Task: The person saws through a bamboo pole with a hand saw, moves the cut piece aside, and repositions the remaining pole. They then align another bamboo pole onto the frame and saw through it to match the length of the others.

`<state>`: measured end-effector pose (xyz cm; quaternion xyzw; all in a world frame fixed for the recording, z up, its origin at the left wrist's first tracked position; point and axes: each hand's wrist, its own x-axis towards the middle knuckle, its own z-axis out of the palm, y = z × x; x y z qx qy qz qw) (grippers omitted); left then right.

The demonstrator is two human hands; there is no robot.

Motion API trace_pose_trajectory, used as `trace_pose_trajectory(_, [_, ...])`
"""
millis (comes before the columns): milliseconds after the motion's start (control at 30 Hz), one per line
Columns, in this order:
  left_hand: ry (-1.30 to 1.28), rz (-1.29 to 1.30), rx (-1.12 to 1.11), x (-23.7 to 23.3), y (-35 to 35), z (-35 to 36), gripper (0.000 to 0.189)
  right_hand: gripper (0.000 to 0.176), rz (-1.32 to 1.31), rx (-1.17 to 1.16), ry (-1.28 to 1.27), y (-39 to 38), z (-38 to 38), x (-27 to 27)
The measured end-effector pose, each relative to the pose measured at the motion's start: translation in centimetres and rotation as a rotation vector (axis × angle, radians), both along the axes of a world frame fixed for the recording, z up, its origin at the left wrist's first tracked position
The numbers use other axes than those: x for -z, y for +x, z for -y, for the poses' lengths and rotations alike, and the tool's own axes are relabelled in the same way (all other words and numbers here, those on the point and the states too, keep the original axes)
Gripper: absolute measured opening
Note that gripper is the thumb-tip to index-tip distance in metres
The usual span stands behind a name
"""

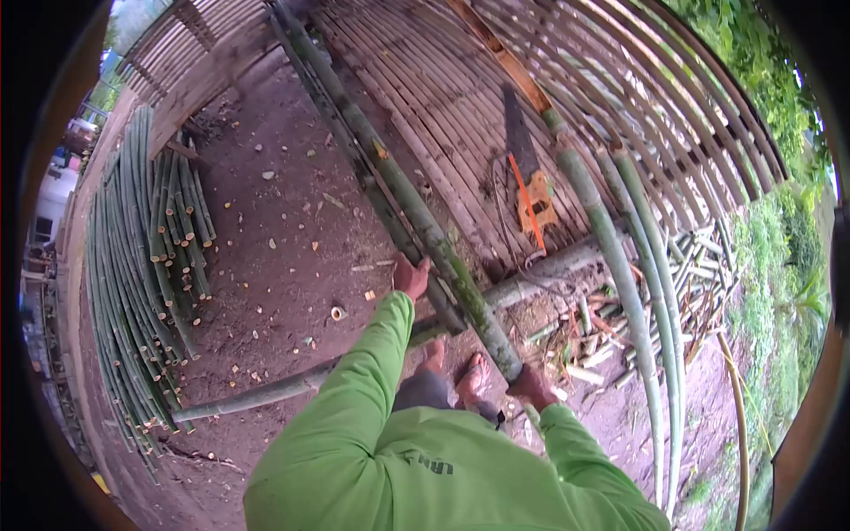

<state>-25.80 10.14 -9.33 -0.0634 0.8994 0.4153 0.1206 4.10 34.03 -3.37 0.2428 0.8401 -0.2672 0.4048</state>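
A long green bamboo pole (416, 212) slants from the top of the view down to my feet. My right hand (533, 387) is closed around its near end. Beside it on the left runs a darker bamboo length (390, 217), close alongside. My left hand (410, 276) is closed at this pair, over the darker length, with its fingertips hidden in part. A bamboo crosspiece (301, 383) lies crosswise under the near ends, in front of my bare feet. Both arms are in green sleeves.
On the right, a handsaw (529, 177) with a yellow handle rests on the slatted bamboo platform (407, 97). Long bamboo poles (611, 239) lean across the platform edge. Cut offcuts (699, 274) are heaped beyond them. At the left lies a large stack of bamboo poles (133, 292).
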Motion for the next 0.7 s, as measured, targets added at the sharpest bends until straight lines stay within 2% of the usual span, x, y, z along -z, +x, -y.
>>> trace_pose_trajectory(33, [0.008,-0.008,0.059,-1.4,-0.3,-0.3,0.054,0.048,-0.067,0.040,0.028,-0.2,0.5,-1.1])
trace_pose_trajectory(67, [0.121,0.020,0.022,-1.9,-0.3,-0.5,0.050,0.045,-0.056,0.035,0.033,0.0,0.4,-0.4])
trace_pose_trajectory(100, [0.128,0.104,-0.019,-2.2,-0.5,-0.7,0.046,0.046,-0.067,0.052,0.009,-0.4,0.4,-1.2])
trace_pose_trajectory(133, [0.195,0.111,0.011,-4.8,-0.3,-1.0,0.045,0.047,-0.069,0.063,-0.007,-0.7,0.4,-1.7])
trace_pose_trajectory(167, [0.127,0.052,0.098,-0.8,-1.0,0.3,0.046,0.048,-0.093,0.059,-0.004,0.1,0.2,-0.4])
trace_pose_trajectory(233, [-0.045,0.024,0.177,-2.4,-1.3,0.7,0.052,0.056,-0.150,0.119,-0.016,0.8,0.4,1.1])
trace_pose_trajectory(333, [-0.350,-0.752,0.314,-8.5,0.1,-2.9,0.052,0.055,-0.083,0.090,0.004,-0.1,0.6,-1.0])
trace_pose_trajectory(433, [-0.021,-0.068,0.719,-11.5,2.8,-9.2,0.047,0.058,-0.157,0.187,-0.047,2.5,0.7,4.6])
trace_pose_trajectory(467, [0.022,0.117,0.775,-10.1,3.9,-11.5,0.049,0.060,-0.132,0.133,-0.001,1.4,0.7,1.8])
trace_pose_trajectory(500, [0.059,0.306,0.826,-8.2,5.3,-13.8,0.051,0.060,-0.133,0.143,0.006,1.2,0.9,1.2])
trace_pose_trajectory(567, [0.457,0.979,0.415,-6.5,8.4,-18.3,0.060,0.060,-0.131,0.150,0.018,1.0,1.0,0.5])
trace_pose_trajectory(700, [0.875,1.084,-0.179,-1.4,12.4,-24.8,0.071,0.057,-0.126,0.197,0.023,0.4,1.3,-1.0])
